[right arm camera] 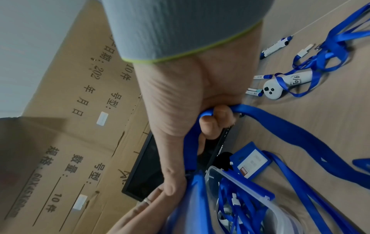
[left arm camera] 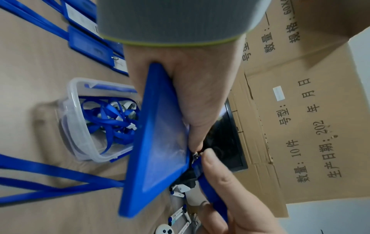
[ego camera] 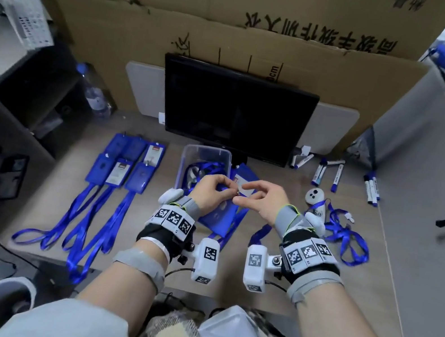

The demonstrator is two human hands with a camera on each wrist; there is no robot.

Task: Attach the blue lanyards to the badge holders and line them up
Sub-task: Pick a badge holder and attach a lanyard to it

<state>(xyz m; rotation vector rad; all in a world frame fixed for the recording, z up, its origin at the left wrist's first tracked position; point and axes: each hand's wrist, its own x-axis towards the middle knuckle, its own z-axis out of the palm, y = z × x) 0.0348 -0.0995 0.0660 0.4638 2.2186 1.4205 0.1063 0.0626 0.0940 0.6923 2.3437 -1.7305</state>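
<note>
My left hand [ego camera: 224, 187] grips a blue badge holder [left arm camera: 160, 142] by its top edge and holds it above the desk, its lower end hanging toward me. My right hand [ego camera: 244, 194] pinches the clip end of a blue lanyard [left arm camera: 212, 188] with thumb and forefinger. The small metal clip [left arm camera: 195, 153] sits right at the holder's top corner. The lanyard strap [right arm camera: 280, 131] loops over my curled right fingers and trails down to the desk. Whether the clip is through the holder's slot is hidden by my fingertips.
Several finished badges [ego camera: 126, 165] with lanyards lie in rows at the left. A clear plastic box [ego camera: 188, 153] of lanyards stands under the monitor [ego camera: 234, 111], another badge holder [ego camera: 247, 174] beside it. Loose lanyards [ego camera: 347, 239], a white controller [ego camera: 315, 197] and markers [ego camera: 335, 176] lie to the right.
</note>
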